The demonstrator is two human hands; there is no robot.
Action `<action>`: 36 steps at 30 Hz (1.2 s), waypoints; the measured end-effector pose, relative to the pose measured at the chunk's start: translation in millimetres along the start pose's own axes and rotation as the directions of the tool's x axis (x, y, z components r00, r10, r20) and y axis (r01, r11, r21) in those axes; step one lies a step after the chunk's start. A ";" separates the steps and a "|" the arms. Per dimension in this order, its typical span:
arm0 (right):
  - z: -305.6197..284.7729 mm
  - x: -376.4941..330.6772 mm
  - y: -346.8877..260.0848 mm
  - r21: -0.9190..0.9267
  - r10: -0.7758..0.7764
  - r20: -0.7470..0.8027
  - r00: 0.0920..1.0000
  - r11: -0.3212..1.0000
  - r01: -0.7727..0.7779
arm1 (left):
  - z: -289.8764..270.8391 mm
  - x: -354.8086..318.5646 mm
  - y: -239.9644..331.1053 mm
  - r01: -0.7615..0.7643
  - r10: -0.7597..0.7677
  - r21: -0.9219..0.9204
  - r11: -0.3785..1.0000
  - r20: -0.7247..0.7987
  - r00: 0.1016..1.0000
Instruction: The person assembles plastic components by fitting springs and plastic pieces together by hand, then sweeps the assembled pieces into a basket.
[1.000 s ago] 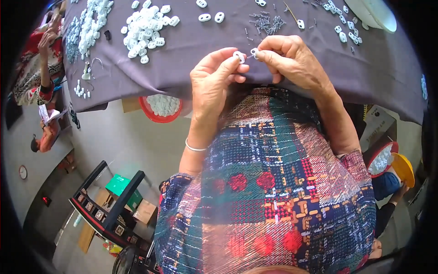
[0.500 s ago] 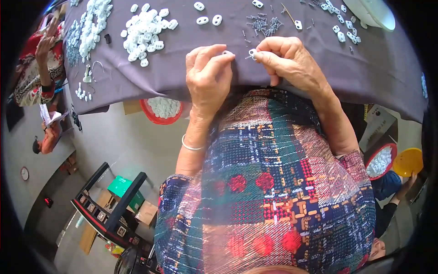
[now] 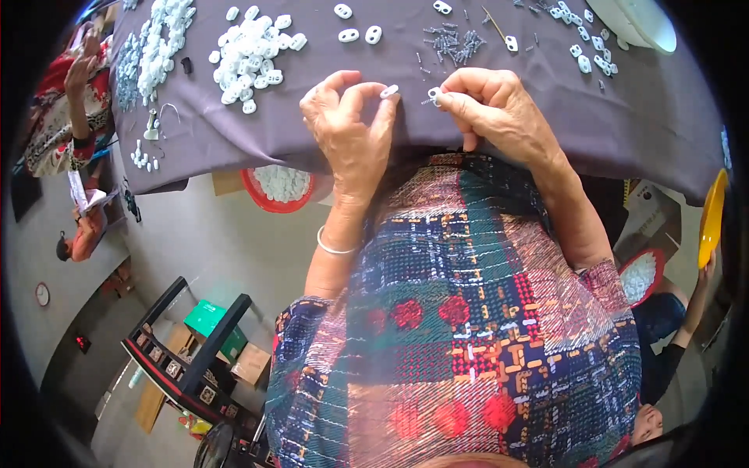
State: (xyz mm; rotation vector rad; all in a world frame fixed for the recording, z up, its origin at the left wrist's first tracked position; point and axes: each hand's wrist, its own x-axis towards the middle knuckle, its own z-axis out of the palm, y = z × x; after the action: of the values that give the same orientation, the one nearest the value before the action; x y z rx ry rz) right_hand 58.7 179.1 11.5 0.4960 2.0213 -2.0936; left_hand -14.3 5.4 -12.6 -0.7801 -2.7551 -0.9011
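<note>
My left hand (image 3: 347, 129) pinches a small white oval cord lock part (image 3: 389, 91) between thumb and index finger. In my right hand (image 3: 507, 113) is a white cord lock part with holes (image 3: 434, 93), gripped at the fingertips. A thin metal spring (image 3: 426, 102) sticks out beside it toward the left. Both hands hover above the near edge of the dark tablecloth (image 3: 273, 144), a small gap between them. Beyond the right hand lies a scatter of small springs (image 3: 460, 45). Three loose white cord lock parts (image 3: 349, 35) rest ahead of the left hand.
A heap of white cord lock parts (image 3: 253, 62) lies left, with another pile (image 3: 164, 43) farther out. A pale bowl (image 3: 651, 27) stands far right. Red basins (image 3: 253, 195) of white parts sit below the table. At right, a person holds a yellow basin (image 3: 711, 218).
My left hand has opened its grip slightly and tilted, bringing the white part into fuller view. The right hand barely moved. The person at right has raised the yellow basin.
</note>
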 end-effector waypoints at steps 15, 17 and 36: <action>4.2 2.1 2.3 0.152 -0.078 -0.041 0.996 0.985 0.084 | -9.9 2.5 10.0 -0.111 0.122 -0.088 0.990 0.133 0.984; 3.7 1.6 2.7 0.163 -0.032 -0.038 0.999 0.986 0.038 | -12.4 8.0 7.9 -0.149 0.150 -0.017 0.989 0.153 0.977; -2.0 3.2 15.9 0.292 0.035 -0.082 0.996 0.956 -0.009 | -7.9 19.5 9.4 0.062 0.000 -0.339 0.939 0.181 0.983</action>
State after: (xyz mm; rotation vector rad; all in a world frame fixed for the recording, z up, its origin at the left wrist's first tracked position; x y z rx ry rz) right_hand 61.8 180.5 -4.5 0.6631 1.7443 -2.4086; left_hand -26.4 15.7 4.1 -0.9128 -2.8035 -1.4112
